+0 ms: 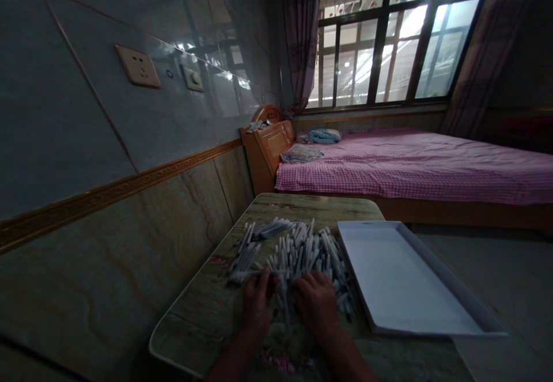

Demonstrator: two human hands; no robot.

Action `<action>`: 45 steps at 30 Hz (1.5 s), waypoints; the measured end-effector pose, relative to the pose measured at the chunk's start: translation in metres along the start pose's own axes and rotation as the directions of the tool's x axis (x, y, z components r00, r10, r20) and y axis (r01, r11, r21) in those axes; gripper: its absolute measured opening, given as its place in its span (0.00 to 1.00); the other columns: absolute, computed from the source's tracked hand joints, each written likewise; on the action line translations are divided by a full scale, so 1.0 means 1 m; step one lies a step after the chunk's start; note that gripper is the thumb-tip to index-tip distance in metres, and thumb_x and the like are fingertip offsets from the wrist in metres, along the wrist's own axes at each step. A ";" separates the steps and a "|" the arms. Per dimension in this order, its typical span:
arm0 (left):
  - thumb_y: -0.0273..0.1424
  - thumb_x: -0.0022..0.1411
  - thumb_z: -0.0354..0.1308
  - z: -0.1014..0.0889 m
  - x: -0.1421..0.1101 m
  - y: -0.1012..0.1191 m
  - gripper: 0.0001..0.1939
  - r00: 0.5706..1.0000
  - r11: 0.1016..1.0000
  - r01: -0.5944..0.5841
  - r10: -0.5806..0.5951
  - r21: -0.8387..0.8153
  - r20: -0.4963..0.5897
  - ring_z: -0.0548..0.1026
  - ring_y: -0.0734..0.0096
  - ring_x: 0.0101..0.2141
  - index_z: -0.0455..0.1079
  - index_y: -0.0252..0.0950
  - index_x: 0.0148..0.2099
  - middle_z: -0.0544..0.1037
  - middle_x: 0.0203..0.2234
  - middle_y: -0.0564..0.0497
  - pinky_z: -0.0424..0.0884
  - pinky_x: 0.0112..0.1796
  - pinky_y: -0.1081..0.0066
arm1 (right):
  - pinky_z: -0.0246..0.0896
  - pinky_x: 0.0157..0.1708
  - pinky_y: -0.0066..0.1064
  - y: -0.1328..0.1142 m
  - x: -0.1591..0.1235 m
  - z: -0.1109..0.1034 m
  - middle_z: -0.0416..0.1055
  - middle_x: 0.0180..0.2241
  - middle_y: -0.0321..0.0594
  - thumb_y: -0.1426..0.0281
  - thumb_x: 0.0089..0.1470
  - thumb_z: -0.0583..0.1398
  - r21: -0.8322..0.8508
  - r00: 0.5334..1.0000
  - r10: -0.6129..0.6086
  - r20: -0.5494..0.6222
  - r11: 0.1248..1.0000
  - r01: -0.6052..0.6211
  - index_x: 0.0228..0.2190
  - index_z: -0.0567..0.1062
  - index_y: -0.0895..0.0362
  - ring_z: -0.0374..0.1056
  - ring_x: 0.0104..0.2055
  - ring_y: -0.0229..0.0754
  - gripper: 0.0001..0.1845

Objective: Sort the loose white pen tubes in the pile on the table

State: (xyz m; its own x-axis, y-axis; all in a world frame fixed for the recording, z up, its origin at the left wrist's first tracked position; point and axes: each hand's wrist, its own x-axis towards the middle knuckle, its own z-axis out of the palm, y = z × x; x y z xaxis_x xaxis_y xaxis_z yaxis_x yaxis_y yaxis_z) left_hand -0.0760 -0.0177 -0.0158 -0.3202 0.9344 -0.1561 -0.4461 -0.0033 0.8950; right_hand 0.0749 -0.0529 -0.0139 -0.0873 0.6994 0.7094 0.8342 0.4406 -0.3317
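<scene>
Far ahead of the hands, a dark-framed glass window (389, 48) fills the back of the room, hung with a mauve patterned curtain (300, 25). Below it, a wide bed with a pink gingham sheet (415, 169) and a honey-coloured wooden headboard (268, 146) stretches away ahead and to the right, with a folded blue cloth (325, 136) near the headboard. To the left of the hands rises a glossy tiled wall (129, 215), a cream wall socket (137, 66) set high on it.

Directly under the hands lies a table with a mottled, marble-patterned top (298, 209). Just right of them sits a shallow white rectangular tray (400, 281), with nothing visible in it. Beneath and ahead of the hands spreads a heap of thin white sticks (302, 255), criss-crossed, with smaller bundles toward the far left of the heap.

The left hand (256, 307) sits at the heap's near edge, its curled fingers against the sticks. The right hand (317, 307) lies palm-down on the heap, its fingers loosely spread, not clenched. Whether either hand grips a stick cannot be told.
</scene>
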 end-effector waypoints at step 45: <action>0.55 0.47 0.64 -0.010 -0.001 0.011 0.24 0.976 0.931 -0.213 0.217 0.297 0.020 0.71 0.67 0.22 0.70 0.38 0.28 0.72 0.21 0.52 0.69 0.25 0.70 | 0.47 0.35 0.36 0.029 0.005 -0.028 0.66 0.23 0.38 0.68 0.59 0.57 -0.314 0.976 0.089 -0.199 0.938 -0.149 0.22 0.65 0.52 0.59 0.32 0.45 0.13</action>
State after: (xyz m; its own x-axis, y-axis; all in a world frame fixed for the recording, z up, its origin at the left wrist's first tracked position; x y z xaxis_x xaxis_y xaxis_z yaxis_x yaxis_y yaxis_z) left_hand -0.0890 -0.0218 -0.0102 -0.3925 0.9184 0.0501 -0.0987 -0.0962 0.9904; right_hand 0.1134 -0.0526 -0.0026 0.0970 0.6097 0.7867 0.9662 0.1321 -0.2215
